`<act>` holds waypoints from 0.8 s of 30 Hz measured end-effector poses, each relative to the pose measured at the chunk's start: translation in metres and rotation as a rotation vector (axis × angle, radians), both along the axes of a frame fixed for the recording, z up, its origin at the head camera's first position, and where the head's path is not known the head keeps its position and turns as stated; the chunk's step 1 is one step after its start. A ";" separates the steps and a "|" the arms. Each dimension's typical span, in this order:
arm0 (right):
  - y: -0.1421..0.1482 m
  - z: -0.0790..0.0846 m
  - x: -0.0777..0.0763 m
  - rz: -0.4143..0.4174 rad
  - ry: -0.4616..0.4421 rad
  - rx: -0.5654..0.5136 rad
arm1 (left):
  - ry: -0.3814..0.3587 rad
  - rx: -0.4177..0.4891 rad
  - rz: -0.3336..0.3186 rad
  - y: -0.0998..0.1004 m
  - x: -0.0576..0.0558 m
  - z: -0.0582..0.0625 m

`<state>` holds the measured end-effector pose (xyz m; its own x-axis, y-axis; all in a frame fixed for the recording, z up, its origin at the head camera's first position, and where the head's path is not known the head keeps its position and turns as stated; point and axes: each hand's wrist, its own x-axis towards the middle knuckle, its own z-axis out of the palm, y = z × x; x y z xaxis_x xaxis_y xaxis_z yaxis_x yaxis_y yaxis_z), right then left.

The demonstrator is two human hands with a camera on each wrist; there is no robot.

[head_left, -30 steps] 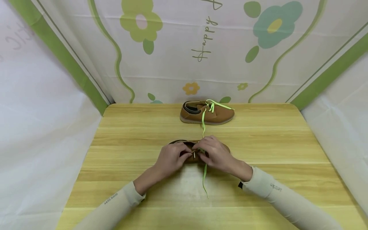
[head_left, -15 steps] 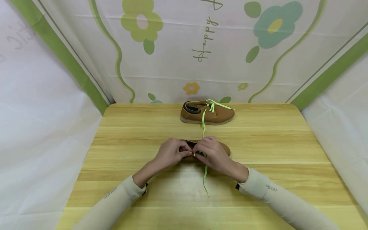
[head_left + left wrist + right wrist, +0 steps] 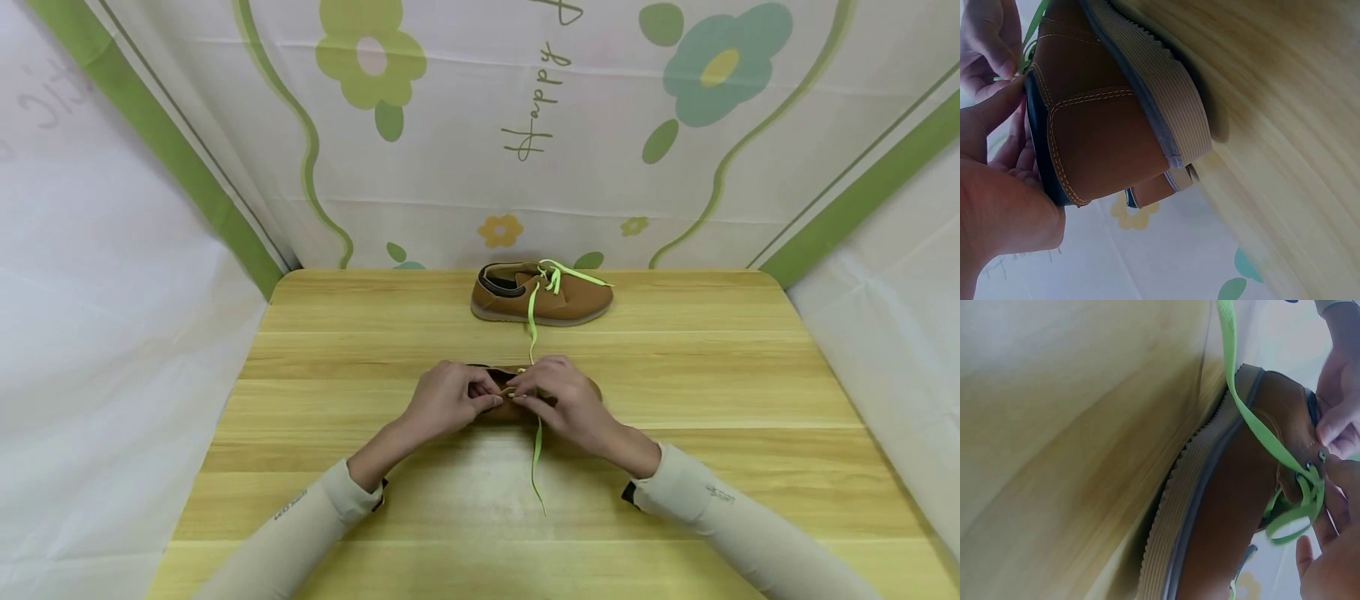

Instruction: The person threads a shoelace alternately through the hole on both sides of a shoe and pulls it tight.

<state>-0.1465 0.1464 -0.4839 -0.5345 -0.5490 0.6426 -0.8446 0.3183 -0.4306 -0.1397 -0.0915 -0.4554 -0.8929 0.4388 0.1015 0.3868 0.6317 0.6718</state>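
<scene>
A brown shoe [image 3: 495, 414] with neon-green laces lies toe to the right, between both hands. My left hand [image 3: 444, 400] pinches the edge of its lace flap near the opening, thumb outside and fingers inside, as the left wrist view shows. My right hand [image 3: 562, 400] holds the shoelace [image 3: 1300, 522] close to the top eyelet [image 3: 1322, 456]. A small pale lace tip [image 3: 512, 395] shows by its fingertips. One long lace end [image 3: 537, 462] trails over the near side onto the table. The fingers hide most of the eyelets in the head view.
Behind, a matching brown shoe [image 3: 577, 304] with green laces [image 3: 555, 279] stands at the table's back edge. Its loose lace [image 3: 532, 321] hangs toward the near shoe. The wooden table [image 3: 697, 375] is bordered at the back by a flowered white cloth [image 3: 450, 167].
The pale lace tip hung below the fingertips, grew shorter, and now shows only slightly between the hands. My right hand has shifted a little to the right. The far shoe stays put.
</scene>
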 end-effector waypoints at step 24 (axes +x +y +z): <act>0.066 0.020 -0.008 -0.133 -0.606 -0.461 | 0.058 -0.073 0.056 0.003 0.001 -0.001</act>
